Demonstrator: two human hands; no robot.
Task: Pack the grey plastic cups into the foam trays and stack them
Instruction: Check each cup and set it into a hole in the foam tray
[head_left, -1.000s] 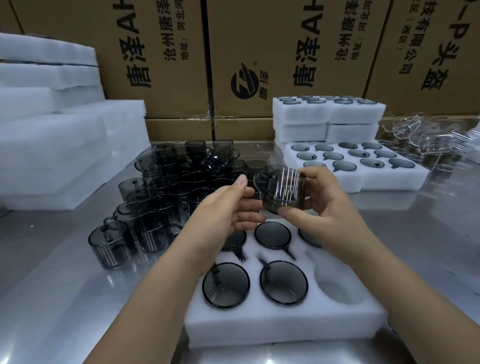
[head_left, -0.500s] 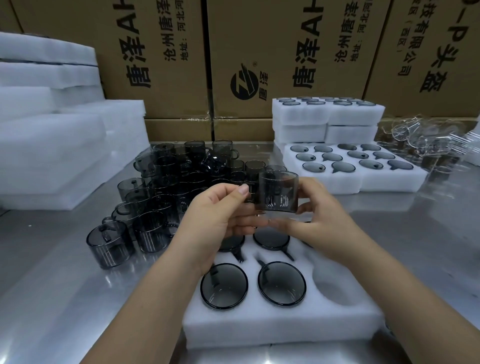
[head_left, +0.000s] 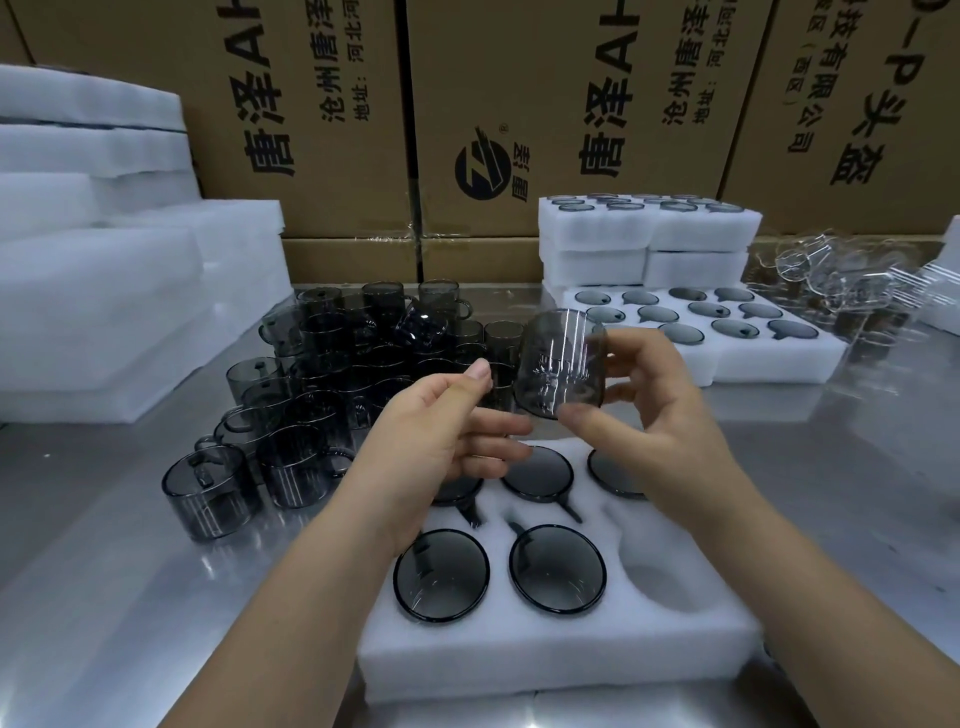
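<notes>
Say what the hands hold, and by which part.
The right hand grips a grey cup by its wall, thumb in front. Whether the left hand touches it is unclear.

steel table, foam trays, loose cups

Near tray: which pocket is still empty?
The front-right pocket of the near foam tray: bare white foam; every other visible pocket holds a grey cup.

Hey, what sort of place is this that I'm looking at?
Most likely a packing station in a factory or warehouse. Printed cardboard cartons are stacked along the back, white foam trays hold packed cups in cut-out pockets, and many loose grey cups crowd a steel table.
</notes>
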